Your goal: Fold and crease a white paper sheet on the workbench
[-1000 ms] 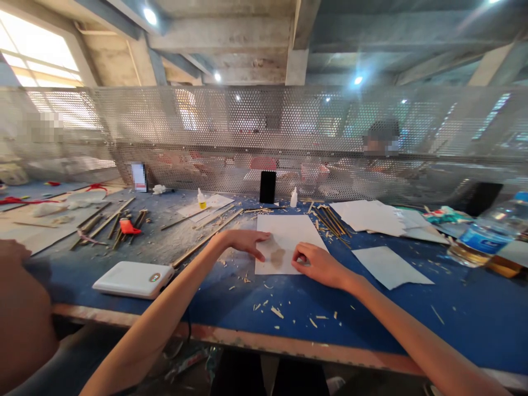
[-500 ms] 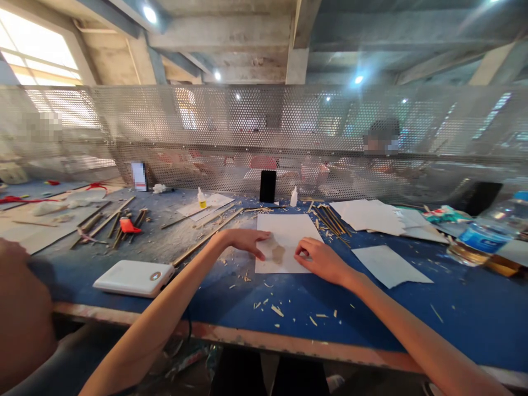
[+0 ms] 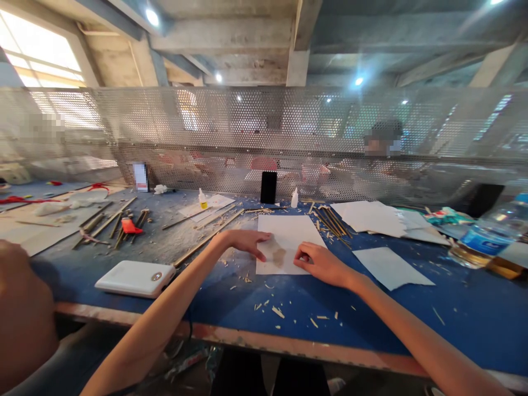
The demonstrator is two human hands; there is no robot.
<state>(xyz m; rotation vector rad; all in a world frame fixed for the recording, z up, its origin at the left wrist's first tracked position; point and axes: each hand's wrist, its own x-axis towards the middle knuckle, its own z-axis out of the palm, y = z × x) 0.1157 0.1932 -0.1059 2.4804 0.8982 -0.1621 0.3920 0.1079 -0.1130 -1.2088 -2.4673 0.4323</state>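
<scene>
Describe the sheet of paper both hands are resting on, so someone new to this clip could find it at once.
On the blue table, look straight ahead of the black phone standing at the mesh screen. The white sheet lies there with the left hand and right hand on its near edge. Unlike the other loose sheets to its right, it carries a brown patch.

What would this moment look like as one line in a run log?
left hand: flat on white paper sheet | right hand: fingertips on sheet's near edge | brown patch: between hands | blue table: wood shavings scattered
</scene>
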